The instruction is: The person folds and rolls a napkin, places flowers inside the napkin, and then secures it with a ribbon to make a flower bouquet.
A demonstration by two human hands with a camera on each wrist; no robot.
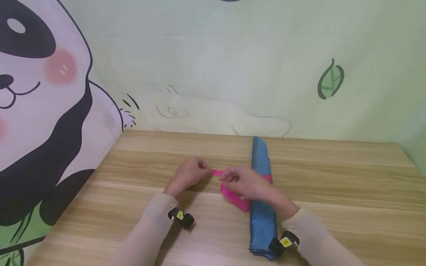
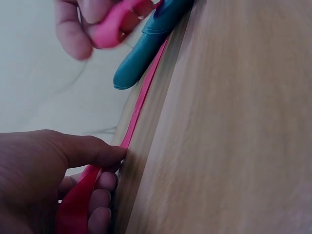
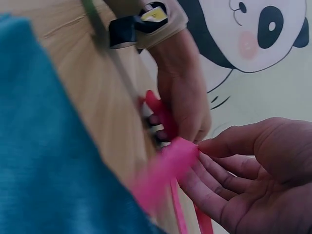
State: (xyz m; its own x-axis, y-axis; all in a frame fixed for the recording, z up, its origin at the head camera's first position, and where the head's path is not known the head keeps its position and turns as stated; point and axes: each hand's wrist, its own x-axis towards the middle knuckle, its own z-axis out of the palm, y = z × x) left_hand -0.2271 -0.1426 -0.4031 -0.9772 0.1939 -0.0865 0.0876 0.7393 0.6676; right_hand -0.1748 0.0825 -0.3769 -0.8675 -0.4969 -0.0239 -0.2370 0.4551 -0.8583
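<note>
A long, rolled or folded bundle of blue fabric [image 1: 263, 225] lies lengthwise on the table, with a pink ribbon [image 1: 235, 198] passing across it. To the left of the bundle, my left hand [image 1: 190, 173] pinches one length of the ribbon between thumb and fingers. In the left wrist view that ribbon [image 2: 140, 105] runs taut from the thumb toward the bundle, and more of it hangs inside the palm. My right hand [image 1: 246, 183], over the bundle's left edge, pinches another length between thumb and fingertips. This pink strip [image 3: 168, 163] looks blurred in the right wrist view.
The wooden table [image 1: 332, 207] meets a pale green wall [image 1: 213, 66] painted with a panda [image 1: 71, 122] at left and a leaf [image 1: 330, 80] at right. Small black devices with yellow labels sit on both sleeves, the right one [image 1: 284, 242] beside the bundle's near end.
</note>
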